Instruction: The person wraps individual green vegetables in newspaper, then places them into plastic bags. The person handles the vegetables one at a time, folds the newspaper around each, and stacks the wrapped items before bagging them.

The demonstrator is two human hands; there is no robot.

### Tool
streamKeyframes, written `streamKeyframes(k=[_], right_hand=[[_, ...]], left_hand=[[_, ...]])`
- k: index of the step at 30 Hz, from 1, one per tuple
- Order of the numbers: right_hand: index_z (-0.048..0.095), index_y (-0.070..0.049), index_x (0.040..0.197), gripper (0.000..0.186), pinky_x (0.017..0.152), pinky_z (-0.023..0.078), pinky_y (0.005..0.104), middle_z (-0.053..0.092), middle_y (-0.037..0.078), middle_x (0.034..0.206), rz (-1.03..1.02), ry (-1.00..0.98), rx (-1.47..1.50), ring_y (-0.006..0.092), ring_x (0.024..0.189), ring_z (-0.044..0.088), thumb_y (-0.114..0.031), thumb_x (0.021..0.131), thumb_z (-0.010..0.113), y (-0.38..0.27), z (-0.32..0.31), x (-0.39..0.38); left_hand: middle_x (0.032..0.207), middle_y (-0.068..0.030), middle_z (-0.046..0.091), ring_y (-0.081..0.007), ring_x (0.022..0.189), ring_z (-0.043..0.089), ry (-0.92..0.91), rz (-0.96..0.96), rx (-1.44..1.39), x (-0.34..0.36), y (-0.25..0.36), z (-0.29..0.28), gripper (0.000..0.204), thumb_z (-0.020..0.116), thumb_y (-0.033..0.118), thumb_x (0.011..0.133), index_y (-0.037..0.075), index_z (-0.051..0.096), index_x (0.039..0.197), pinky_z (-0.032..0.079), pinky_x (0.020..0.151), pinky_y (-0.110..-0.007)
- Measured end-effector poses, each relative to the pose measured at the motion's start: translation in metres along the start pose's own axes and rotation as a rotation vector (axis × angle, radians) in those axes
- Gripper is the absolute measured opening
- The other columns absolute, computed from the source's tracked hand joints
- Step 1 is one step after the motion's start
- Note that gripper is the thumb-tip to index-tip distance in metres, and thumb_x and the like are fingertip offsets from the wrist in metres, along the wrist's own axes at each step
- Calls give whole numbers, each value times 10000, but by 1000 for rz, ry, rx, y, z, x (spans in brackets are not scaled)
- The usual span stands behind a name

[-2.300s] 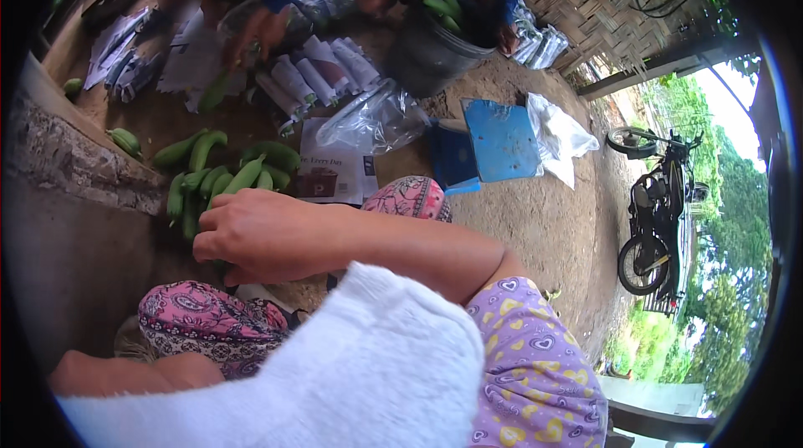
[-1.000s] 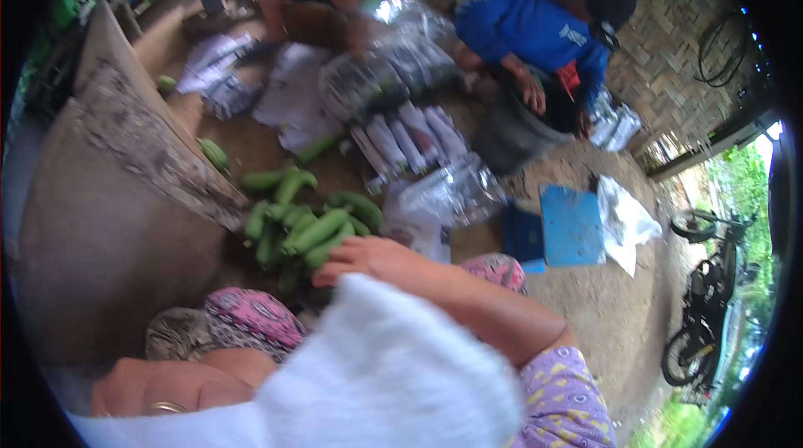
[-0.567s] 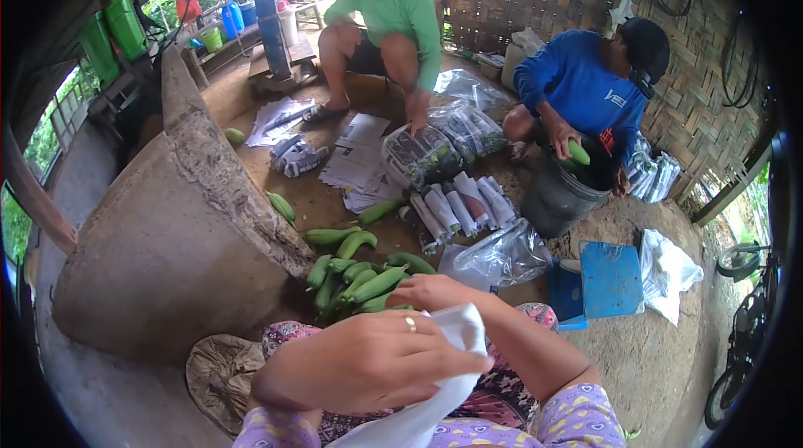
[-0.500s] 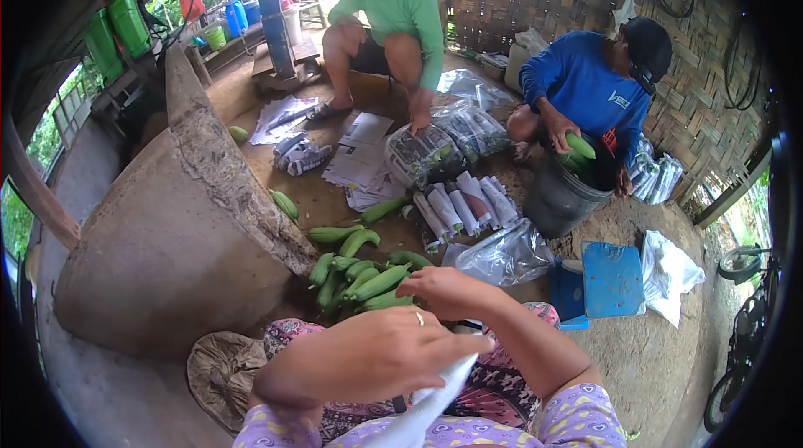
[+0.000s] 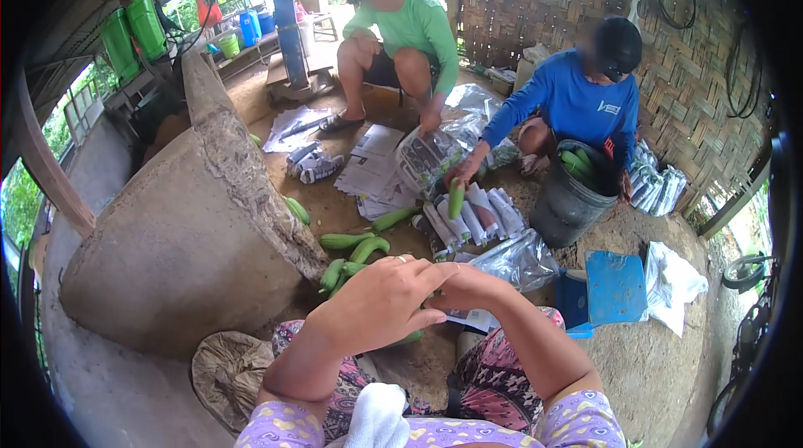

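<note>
In the head view, the left hand (image 5: 368,302) and the right hand (image 5: 468,287) meet over the knees, fingers bent and overlapping; whether they grasp anything I cannot tell, since the left hand's back hides the space between; the green gourds (image 5: 370,248) lie piled on the floor (image 5: 661,373) just beyond, partly covered by the hands; a white cloth (image 5: 378,419) rests at the waist; good handling here probably means low wrists, soft fingers, one gourd at a time, and no scraping against the rough concrete wall (image 5: 184,256).
</note>
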State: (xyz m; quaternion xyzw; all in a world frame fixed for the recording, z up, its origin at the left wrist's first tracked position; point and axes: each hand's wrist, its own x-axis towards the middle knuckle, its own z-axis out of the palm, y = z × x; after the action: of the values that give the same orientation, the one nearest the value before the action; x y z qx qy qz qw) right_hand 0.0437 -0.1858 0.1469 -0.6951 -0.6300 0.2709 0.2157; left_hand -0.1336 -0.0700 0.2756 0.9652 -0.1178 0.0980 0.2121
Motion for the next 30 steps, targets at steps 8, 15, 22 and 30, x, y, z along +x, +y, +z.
streamKeyframes(k=[8,15,22,30], right_hand=[[614,-81,1190,424,895,500,430,655,132,1143,-130,20,-115,330,1056,628,-239,806,699,12,26,6],[640,-104,1166,397,852,509,460,675,149,1074,-37,-120,-149,346,1018,642,-297,822,690,-11,24,15],[646,-101,1156,395,835,510,466,677,164,1064,-73,-70,-177,350,1002,648,-306,822,698,2,29,12],[640,-48,1104,390,868,493,458,673,175,1051,4,-152,-180,353,1016,634,-308,819,699,-25,21,8]], left_hand=[[1034,-159,640,-339,987,609,22,-14,-8,-8,-2,2,538,686,290,851,16,524,1286,481,871,-429],[1046,-163,640,-341,1004,608,43,-75,37,-16,-6,3,529,685,283,852,20,529,1283,487,876,-427],[1049,-175,639,-347,1015,606,9,-84,39,-18,-11,11,535,687,296,850,23,528,1282,484,886,-431],[1074,-181,635,-349,1048,604,-71,-222,104,-17,-31,22,535,690,324,848,42,523,1271,481,908,-432]])
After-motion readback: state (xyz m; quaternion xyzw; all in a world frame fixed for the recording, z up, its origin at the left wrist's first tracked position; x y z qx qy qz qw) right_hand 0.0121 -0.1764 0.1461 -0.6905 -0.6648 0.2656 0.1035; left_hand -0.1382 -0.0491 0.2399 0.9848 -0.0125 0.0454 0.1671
